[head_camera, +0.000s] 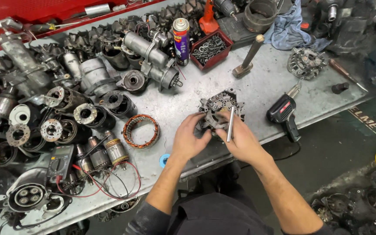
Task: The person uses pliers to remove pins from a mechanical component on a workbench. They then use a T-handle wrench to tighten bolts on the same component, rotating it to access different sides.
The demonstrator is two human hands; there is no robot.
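Note:
A grey metal alternator end housing (219,105) with a rectifier plate lies on the steel workbench (262,82), near its front edge. My left hand (189,138) grips the housing's left side with thumb and fingers. My right hand (240,138) rests on its right side and holds a slim silver rod-shaped tool (230,124), upright, its tip down by the housing. Both forearms come up from the bottom of the view.
A copper stator ring (141,130) lies left of my hands, a black soldering gun (283,112) to the right. Starter motors and alternator parts crowd the left side, with a multimeter (60,162) and red leads. A spray can (181,40), red bolt tray (211,48) and hammer (249,56) sit behind.

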